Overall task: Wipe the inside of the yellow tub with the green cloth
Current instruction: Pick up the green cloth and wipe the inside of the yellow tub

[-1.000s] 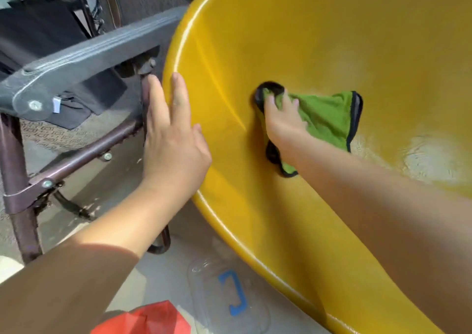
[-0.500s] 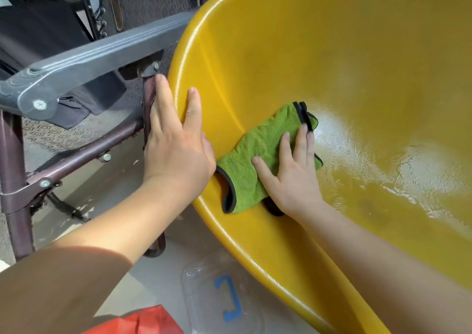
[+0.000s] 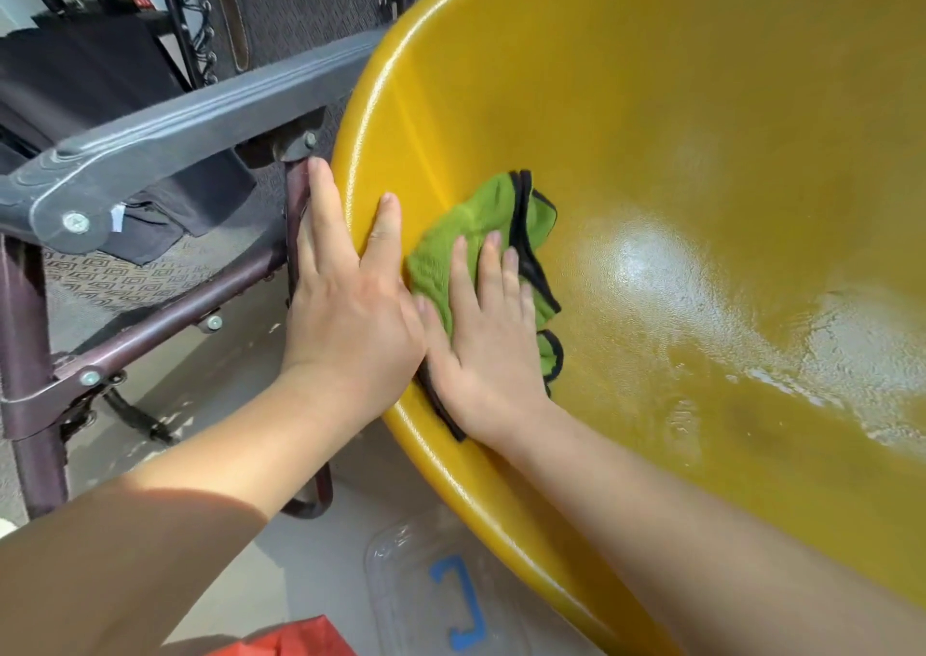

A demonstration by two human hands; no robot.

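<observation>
From your head camera, looking down: your right hand lies flat, fingers spread, pressing the green cloth against the inner wall of the yellow tub, just inside its left rim. The hand is not closed around anything; the open palm pins the cloth to the plastic. Your left hand is also open, draped over that same rim, fingers outside and thumb on the lip, steadying the tub.

A second ago the cloth was bunched higher and further in on the wall under your fingertips. Half a second ago it had slid down toward the rim. Now it sits right beside your left hand, the two hands almost touching. So a downward stroke toward the near rim seems to be ending, and I judge this strip of wall done, with the rest left to wipe.

The tub floor to the right looks wet and glossy, with pale glare patches; whether that is water, foam or reflection is hard to tell. Part of the cloth is hidden under your palm. The tub runs off the top, right and bottom edges, so its far side is unseen. Left of it stands a folding chair, its frame just beside your left fingers. Below lie a clear lid and something red, cut off.
</observation>
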